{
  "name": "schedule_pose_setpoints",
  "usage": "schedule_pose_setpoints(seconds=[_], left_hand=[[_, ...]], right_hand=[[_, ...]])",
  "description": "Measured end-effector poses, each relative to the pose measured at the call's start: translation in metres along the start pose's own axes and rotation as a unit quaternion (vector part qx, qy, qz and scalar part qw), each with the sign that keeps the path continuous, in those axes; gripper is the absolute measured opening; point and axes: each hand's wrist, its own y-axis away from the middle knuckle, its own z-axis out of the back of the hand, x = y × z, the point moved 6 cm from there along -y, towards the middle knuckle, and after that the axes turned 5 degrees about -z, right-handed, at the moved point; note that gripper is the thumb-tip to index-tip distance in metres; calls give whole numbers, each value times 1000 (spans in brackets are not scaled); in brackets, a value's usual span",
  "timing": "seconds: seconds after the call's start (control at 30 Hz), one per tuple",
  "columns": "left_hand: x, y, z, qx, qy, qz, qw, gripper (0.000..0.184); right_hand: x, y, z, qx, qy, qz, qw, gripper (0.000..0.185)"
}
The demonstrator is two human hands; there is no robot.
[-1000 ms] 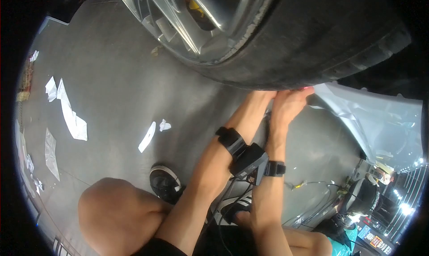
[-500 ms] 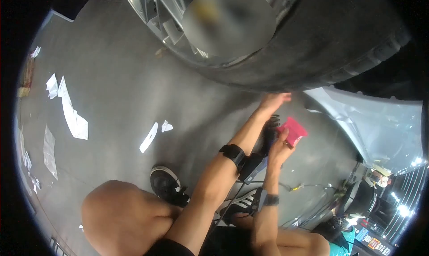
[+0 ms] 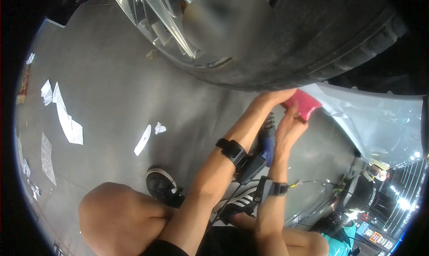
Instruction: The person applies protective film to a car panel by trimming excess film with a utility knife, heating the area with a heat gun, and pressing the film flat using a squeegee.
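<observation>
My right hand (image 3: 292, 130) is closed on a pink-red squeegee-like block (image 3: 306, 105), beside the edge of a pale glossy body panel (image 3: 375, 122). Under the large black tire (image 3: 286, 55), my left hand (image 3: 279, 96) reaches to the near end of the panel; the tire and the pink block partly hide its fingers. Between my forearms a blue and black tool (image 3: 267, 142) is on the floor. Each wrist has a black strap with a small box.
A silver spoked wheel rim (image 3: 165, 23) is above. Torn white paper pieces (image 3: 67, 117) lie on the grey floor (image 3: 107, 99) at left. Cables (image 3: 308, 182) run across the floor at right. Near them, a person in dark clothing (image 3: 359, 193) is visible.
The pink block, hidden at first and then held low, has risen with my right hand to the panel edge. My left hand, briefly visible with fingers extended, is back at the panel end.
</observation>
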Motion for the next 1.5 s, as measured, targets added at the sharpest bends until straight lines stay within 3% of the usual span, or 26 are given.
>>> schedule_pose_setpoints(seconds=[0.07,0.37,0.5,0.57,0.67,0.77,0.87,0.97,1.1,1.2,1.27,1.33,1.37,1.4,1.5], left_hand=[[-4,-2,0,9,15,4,1000,28],[-16,-14,5,47,55,12,997,25],[-20,-16,7,60,75,17,995,24],[-22,-18,8,70,90,22,993,24],[-27,-21,12,82,117,28,989,23],[-36,-25,16,97,148,34,984,23],[-50,-31,27,97,27,-31,994,26],[-51,-33,29,92,10,-43,995,26],[-44,-33,26,75,24,-32,996,27],[-32,-32,23,55,42,-12,998,28],[-18,-30,21,26,57,10,998,28],[2,-21,21,-22,75,44,996,29],[12,-13,21,-52,88,63,993,29],[24,-1,18,-84,108,88,987,29],[25,46,16,-158,164,149,962,30]], right_hand=[[3,-15,-3,-23,38,56,997,26],[21,-31,-11,-2,137,89,987,18],[26,-31,-10,3,129,67,989,19],[24,-33,-12,20,117,45,992,29],[30,-31,-16,-34,124,60,990,26],[39,-31,-20,-21,121,54,991,25],[52,-28,-22,-37,97,34,994,27],[54,-31,-22,-12,93,12,996,29],[51,-38,-22,-13,150,-4,989,31],[61,-33,-20,-22,85,28,996,32],[63,-27,-19,50,57,5,997,35],[38,-20,-10,75,133,52,987,36],[9,-18,-1,116,160,35,980,36],[1,-10,13,144,123,-50,981,31],[13,3,36,94,92,-54,990,27]])
